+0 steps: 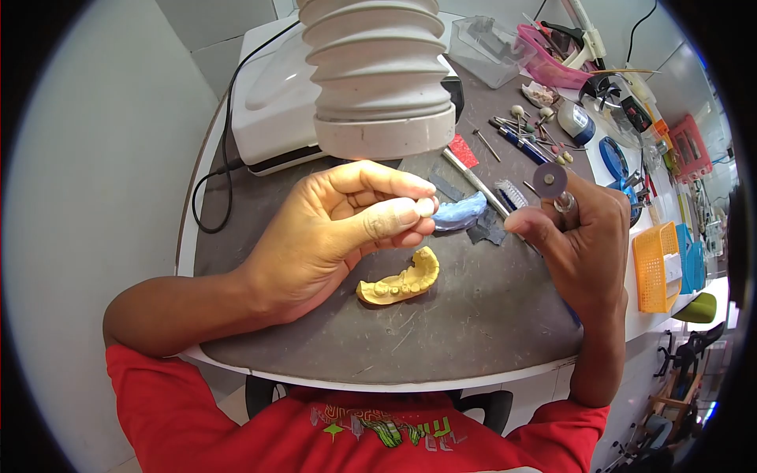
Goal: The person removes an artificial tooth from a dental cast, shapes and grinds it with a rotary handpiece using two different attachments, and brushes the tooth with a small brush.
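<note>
My left hand pinches a small whitish dental crown between thumb and index finger; most of it is covered by the fingertips. My right hand is closed around a rotary handpiece, whose grey-purple disc points up. The disc is apart from the crown. Below my left hand lies a yellow dental arch model on the grey mat. A blue dental model piece rests just behind my left fingertips, partly hidden by them.
A white ribbed suction hose hangs over the bench. Behind it stands a white machine. A brush, burs, a pink basket and an orange basket lie to the right.
</note>
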`<state>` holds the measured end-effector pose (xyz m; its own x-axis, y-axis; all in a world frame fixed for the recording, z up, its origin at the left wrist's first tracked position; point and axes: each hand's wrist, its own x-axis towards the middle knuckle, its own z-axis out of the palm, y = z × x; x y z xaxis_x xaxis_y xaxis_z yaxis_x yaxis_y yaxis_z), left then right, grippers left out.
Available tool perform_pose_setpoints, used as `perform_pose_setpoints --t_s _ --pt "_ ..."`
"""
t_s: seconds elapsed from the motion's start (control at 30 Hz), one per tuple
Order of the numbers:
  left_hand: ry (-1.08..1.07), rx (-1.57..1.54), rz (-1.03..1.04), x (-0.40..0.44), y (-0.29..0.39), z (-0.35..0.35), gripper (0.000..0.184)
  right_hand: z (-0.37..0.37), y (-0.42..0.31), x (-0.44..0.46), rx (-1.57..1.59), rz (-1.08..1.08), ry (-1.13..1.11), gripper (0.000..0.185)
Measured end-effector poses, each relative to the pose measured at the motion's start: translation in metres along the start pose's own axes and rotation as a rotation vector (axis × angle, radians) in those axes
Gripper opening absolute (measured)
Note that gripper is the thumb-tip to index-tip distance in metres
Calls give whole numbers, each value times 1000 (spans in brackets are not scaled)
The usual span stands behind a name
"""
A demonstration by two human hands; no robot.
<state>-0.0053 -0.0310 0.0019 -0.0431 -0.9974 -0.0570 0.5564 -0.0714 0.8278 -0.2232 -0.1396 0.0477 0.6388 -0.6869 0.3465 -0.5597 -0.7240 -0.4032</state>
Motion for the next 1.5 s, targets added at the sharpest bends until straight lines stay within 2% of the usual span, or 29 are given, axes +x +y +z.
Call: perform_pose_setpoints --t_s 0.07,0.3,0.47,0.57,0.8,1.13,1.23,1.5 --pt "-57 -37 -5 0 0 -1 16 0 0 0 -3 -4 -13 54" --pt "-20 -45 -61 -2 3 5 18 8 -5 -2 -24 -47 18 60" --pt "-54 -70 -82 -2 1 6 18 16 -10 -3 -42 -210 17 63" --pt "-63 -92 -86 -3 -1 5 18 20 -15 -4 -33 -236 11 62" --pt "-83 -91 -106 -3 1 4 20 20 -16 -3 -40 -236 7 62" --pt "-90 -32 -29 -4 4 6 20 16 -14 -5 -36 -234 36 60" --pt "-38 23 -50 -7 7 13 21 16 -17 -6 -34 -237 24 59" --pt "-28 -20 -92 -7 2 12 12 20 -21 -6 -77 -239 -19 60"
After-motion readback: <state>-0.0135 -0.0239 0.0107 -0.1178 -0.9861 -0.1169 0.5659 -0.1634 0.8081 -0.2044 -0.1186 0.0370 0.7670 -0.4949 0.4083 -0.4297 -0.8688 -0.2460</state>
